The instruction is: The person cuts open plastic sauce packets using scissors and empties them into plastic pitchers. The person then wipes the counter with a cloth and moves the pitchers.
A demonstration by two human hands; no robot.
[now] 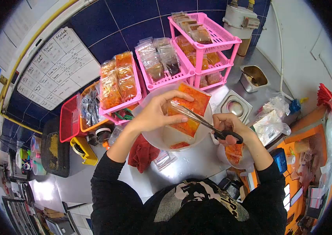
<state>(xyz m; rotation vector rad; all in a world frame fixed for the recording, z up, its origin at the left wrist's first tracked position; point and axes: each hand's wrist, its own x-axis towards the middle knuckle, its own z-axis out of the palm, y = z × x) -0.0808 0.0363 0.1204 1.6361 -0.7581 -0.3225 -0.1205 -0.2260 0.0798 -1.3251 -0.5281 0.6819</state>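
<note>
In the head view, my left hand [161, 111] grips a clear plastic sachet of orange-red sauce [192, 105], held tilted above a large whitish tub [150, 135]. A pair of black-handled scissors [209, 124] is in my right hand [231, 127], its fingers in the handle loops. The blades lie across the sachet, pointing toward my left hand; whether they have cut the plastic I cannot tell. A little red-orange sauce [180, 145] lies at the bottom of the tub. Below my right wrist, a clear container holds another orange packet [233, 153].
Pink baskets [139, 92] and a tiered pink rack [228, 60] filled with sauce sachets stand behind the tub. At the right are a metal container with a spoon [255, 77] and a metal pan [234, 107]. A dark red cloth [142, 152] lies left of the tub.
</note>
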